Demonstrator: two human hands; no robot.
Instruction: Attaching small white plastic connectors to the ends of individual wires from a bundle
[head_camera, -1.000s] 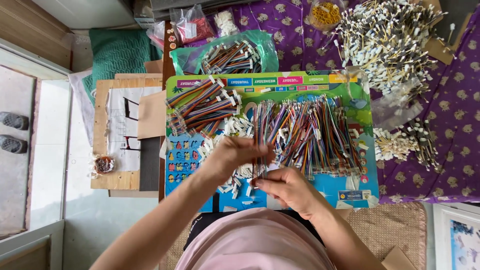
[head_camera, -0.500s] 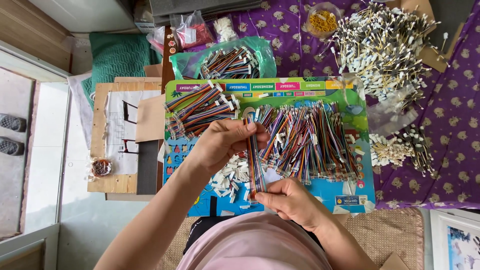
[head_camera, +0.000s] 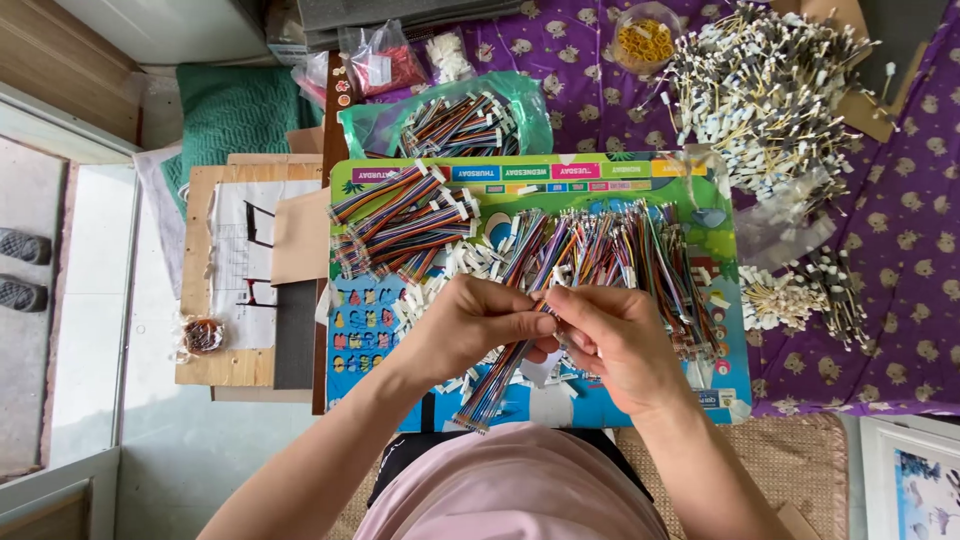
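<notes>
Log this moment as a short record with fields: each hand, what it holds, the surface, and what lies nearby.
left hand: pinches the multicoloured ribbon cable
right hand: grips the same cable at its upper end
cable: slants down toward the person's lap
surface: colourful board
on board: loose coloured wires; stacked ribbon cables
behind: green bag of cables
right side: white-tipped wire heap on purple cloth

Daylit pale floor (head_camera: 90, 330), purple patterned cloth (head_camera: 900, 240), woven mat (head_camera: 800, 460).

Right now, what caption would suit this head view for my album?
Both hands, left and right, pinch a striped wire bundle above a colourful board heaped with cables.
</notes>
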